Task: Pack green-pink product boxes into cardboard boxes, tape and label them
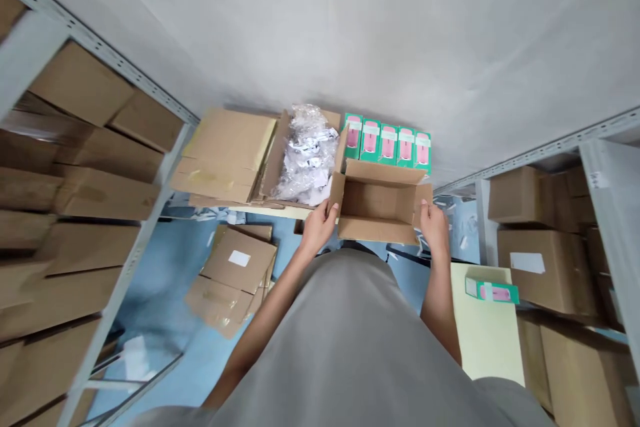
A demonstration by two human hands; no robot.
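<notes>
An open, empty cardboard box (379, 199) is in front of me, its flaps standing outward. My left hand (320, 225) grips its left flap between thumb and fingers. On the opposite side, my right hand (434, 225) is closed on the right flap. Behind the box stand several green product boxes (389, 141) with pink pictures, side by side in a row. Just left of my left hand sits a carton (279, 157) filled with crumpled clear plastic packaging (307, 153).
Flattened cardboard (227, 153) is stacked at the table's left end. More flat cardboard (235, 273) lies on the blue floor. Shelves with cartons (90, 193) line the left; others (545, 267) fill the right. A green box (493, 291) rests on a pale board (485, 340).
</notes>
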